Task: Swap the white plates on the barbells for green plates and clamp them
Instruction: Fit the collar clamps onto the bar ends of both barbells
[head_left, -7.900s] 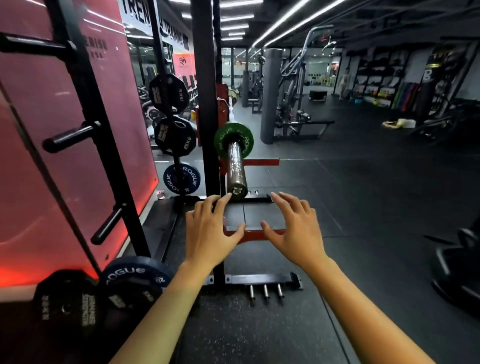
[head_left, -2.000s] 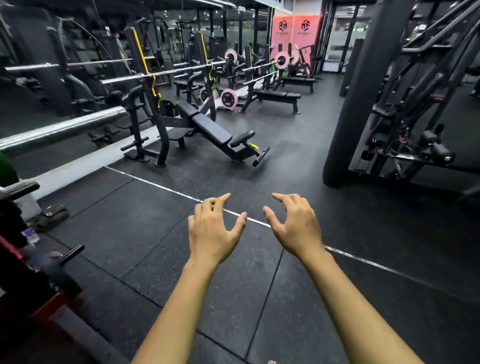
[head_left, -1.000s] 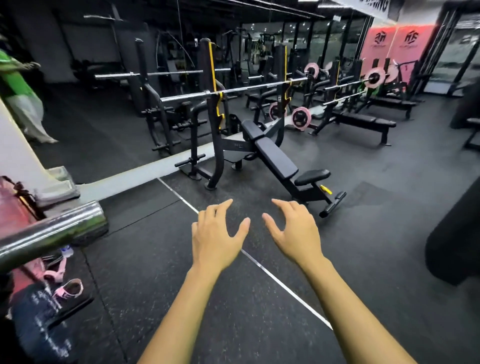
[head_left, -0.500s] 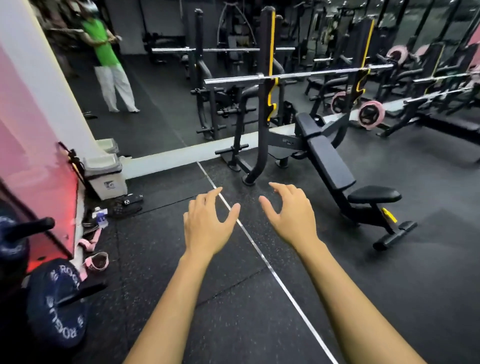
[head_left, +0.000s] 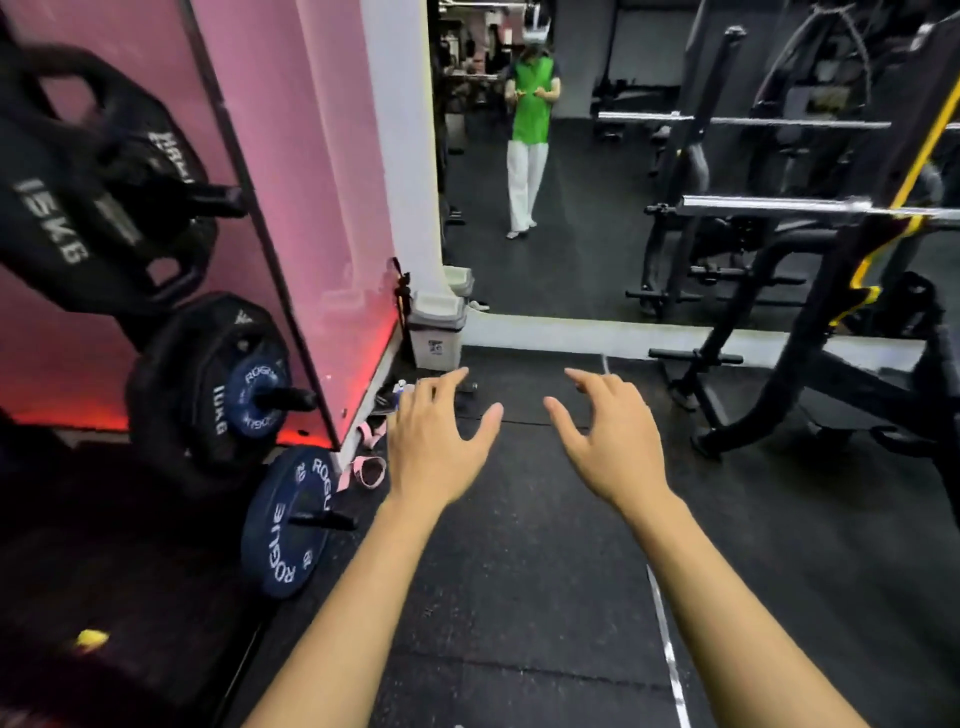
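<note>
My left hand (head_left: 439, 441) and my right hand (head_left: 610, 439) are stretched out side by side over the black rubber floor, fingers spread and curled, holding nothing. A bare steel barbell (head_left: 810, 206) rests on a bench rack at the right, with no plate on the end I can see. On storage pegs at the left hang a blue plate (head_left: 288, 519), a black 10 kg plate (head_left: 208, 389) with a small blue plate (head_left: 258, 392) in front of it, and a black 15 kg plate (head_left: 93, 187). No white or green plate is in view.
A pink wall panel (head_left: 291, 156) and a white pillar (head_left: 410, 145) stand at the left, a grey bin (head_left: 436, 332) at the pillar's foot. Pink straps (head_left: 366, 470) lie on the floor. A wall mirror behind shows a person in a green top (head_left: 530, 109). A black bench frame (head_left: 831, 374) fills the right.
My view has swung left: the bench and barbells slid to the right edge, the plate pegs and pink wall came into view. Both hands stay spread in front of me.
</note>
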